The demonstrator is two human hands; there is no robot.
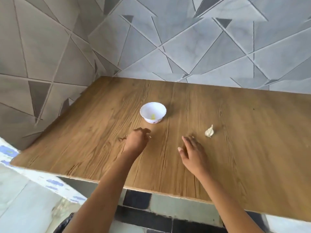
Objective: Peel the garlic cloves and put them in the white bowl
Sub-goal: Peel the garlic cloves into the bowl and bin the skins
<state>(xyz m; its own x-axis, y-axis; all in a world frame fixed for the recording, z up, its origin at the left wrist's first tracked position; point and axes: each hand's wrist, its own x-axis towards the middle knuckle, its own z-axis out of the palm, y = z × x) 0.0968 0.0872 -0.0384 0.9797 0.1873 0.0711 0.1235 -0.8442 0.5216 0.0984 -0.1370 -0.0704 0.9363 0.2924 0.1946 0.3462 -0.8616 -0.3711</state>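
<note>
The left hand (137, 140) is smeared by motion blur. Its fingers look curled inward and downward over the tabletop (252, 148), and their tips dissolve into brown streaks. A pale speck (150, 136) sits at the fingertips, at about 2 o'clock from the knuckles. The blur hides whether the fingers pinch it or it merely lies on the wood, so I cannot tell whether this hand holds anything.

The right hand (193, 152) is sharper. It is palm down with the fingers straight and slightly spread, pointing toward 11 o'clock, and nothing is in its grasp. Whether the palm rests on the wood or hangs just above it is not clear.

The garlic (209, 131), a whitish piece with a pointed tip still in its skin, lies on the tabletop near the right hand's fingertips, at about 1 o'clock from them, not touching them.

The white bowl (151, 107) stands upright at about 1 o'clock from the left hand, close to it but apart. A small yellowish bit (153, 117) lies in its bottom, too small to identify.

Both forearms run off the lower edge of the view. The tabletop's right side is cut off, and a grey wall (185, 47) tiled in triangles backs it. At 8 o'clock a white ledge (50, 182) with blue marks is too blurred to read.
</note>
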